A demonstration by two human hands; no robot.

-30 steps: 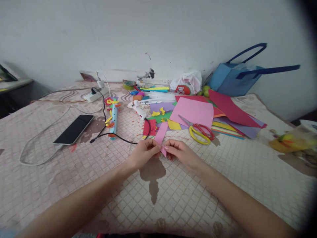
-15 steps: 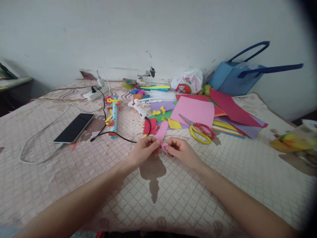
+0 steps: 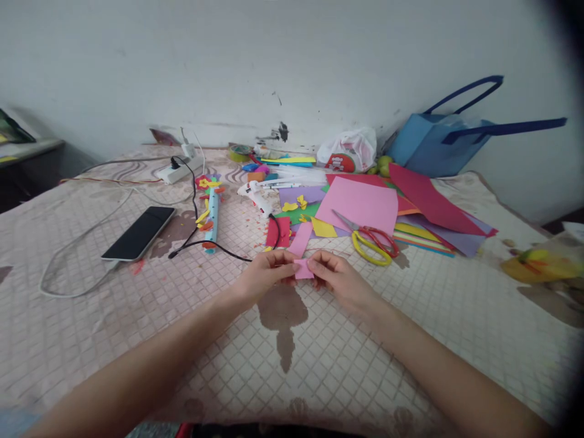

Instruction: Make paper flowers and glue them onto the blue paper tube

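A small pink paper piece (image 3: 304, 269) is pinched at both its sides, lying flat between my hands just above the table. My left hand (image 3: 270, 271) grips its left edge between thumb and fingers. On the right edge, my right hand (image 3: 333, 272) holds it the same way. Behind my hands lies a longer pink paper strip (image 3: 301, 239), beside a red paper piece (image 3: 278, 231) and a yellow one (image 3: 323, 228). Scissors (image 3: 371, 243) with red and yellow handles rest to the right, partly on a large pink sheet (image 3: 360, 202).
A white glue gun (image 3: 255, 198) with a black cord lies behind my left hand. Leftward are a decorated light-blue stick (image 3: 212, 216), a phone (image 3: 139, 233) on a cable and a power strip (image 3: 181, 170). A blue bag (image 3: 440, 143) and coloured sheets (image 3: 433, 201) are at the back right.
The pink paper piece, bent and angled before, now shows as a flat rectangle between my fingers. Both hands stay in nearly the same place, and the view has shifted slightly.
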